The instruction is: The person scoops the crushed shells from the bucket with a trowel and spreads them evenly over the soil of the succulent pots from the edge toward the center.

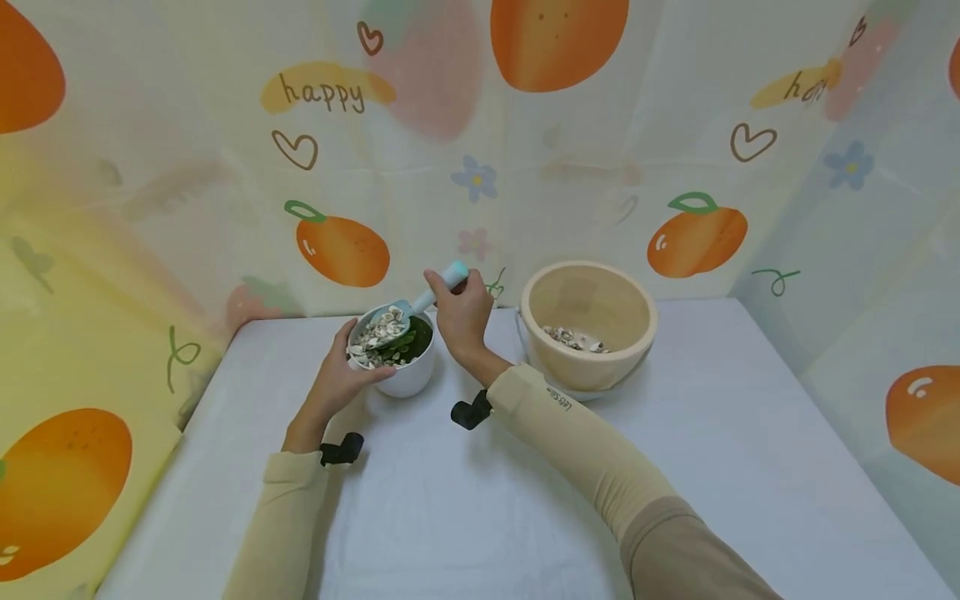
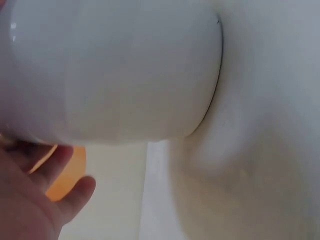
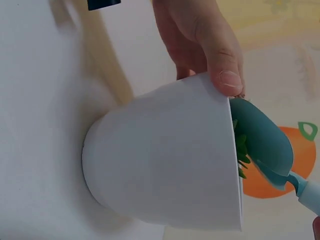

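Left of centre in the head view, the left hand (image 1: 337, 385) curves round the white pot (image 1: 408, 380), its farther fingers partly hidden; at centre, the right hand (image 1: 463, 317) grips the blue scoop (image 1: 424, 301) by its handle, cut off in the right wrist view; pale chips (image 1: 384, 327) partly obscure the green plant (image 1: 411, 343).

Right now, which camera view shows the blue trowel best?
The head view: the trowel shows from blade to handle end. The right wrist view shows the blade's back but crops the handle; the left wrist view shows none.
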### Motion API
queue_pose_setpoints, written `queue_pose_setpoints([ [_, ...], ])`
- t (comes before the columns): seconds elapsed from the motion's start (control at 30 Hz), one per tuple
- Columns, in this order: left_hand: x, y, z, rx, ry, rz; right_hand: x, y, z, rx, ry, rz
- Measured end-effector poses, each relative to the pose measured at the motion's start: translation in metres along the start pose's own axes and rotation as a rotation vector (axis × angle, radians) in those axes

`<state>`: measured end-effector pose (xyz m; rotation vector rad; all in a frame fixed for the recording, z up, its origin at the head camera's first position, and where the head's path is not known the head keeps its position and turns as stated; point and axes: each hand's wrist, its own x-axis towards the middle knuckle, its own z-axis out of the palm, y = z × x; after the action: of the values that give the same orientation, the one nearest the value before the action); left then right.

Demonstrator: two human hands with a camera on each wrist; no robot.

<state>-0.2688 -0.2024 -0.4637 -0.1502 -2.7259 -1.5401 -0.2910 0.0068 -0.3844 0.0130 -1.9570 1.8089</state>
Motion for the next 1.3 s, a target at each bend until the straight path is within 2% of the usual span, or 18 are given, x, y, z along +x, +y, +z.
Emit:
queue_pose_setpoints([
  [0.17, -0.002, 0.002, 0.006, 0.01, 0.031, 0.018, 0.002, -0.001, 0.0, 0.001, 0.01, -0.007],
  [0.4, 0.004, 0.003, -0.003, -0.007, -0.054, 0.018, 0.001, -0.001, -0.001, 0.006, 0.0, -0.024],
  [0.5, 0.005, 0.001, -0.004, -0.032, -0.062, 0.005, 0.0, -0.002, 0.0, -0.005, -0.006, -0.032],
  [0.63, 0.003, -0.001, -0.001, -0.042, -0.03, -0.009, -0.001, -0.003, 0.0, -0.025, -0.008, -0.04],
  [0.73, 0.002, -0.002, 0.004, -0.045, 0.009, 0.011, -0.001, -0.004, 0.0, -0.037, -0.005, -0.043],
  [0.87, -0.001, 0.0, 0.011, -0.02, 0.065, 0.035, 0.0, -0.005, 0.0, -0.045, 0.004, -0.046],
  [0.97, -0.004, 0.004, 0.012, 0.034, 0.073, 0.031, 0.001, -0.003, 0.001, -0.055, 0.008, -0.05],
  [1.13, -0.002, 0.011, 0.001, 0.085, -0.006, 0.042, 0.003, 0.001, 0.001, -0.064, 0.034, -0.05],
  [1.23, 0.002, 0.01, -0.005, 0.061, -0.08, 0.032, 0.003, 0.002, 0.0, -0.051, 0.046, -0.043],
  [1.3, 0.004, 0.007, -0.006, 0.03, -0.108, 0.016, 0.002, 0.003, 0.0, -0.045, 0.036, -0.041],
])
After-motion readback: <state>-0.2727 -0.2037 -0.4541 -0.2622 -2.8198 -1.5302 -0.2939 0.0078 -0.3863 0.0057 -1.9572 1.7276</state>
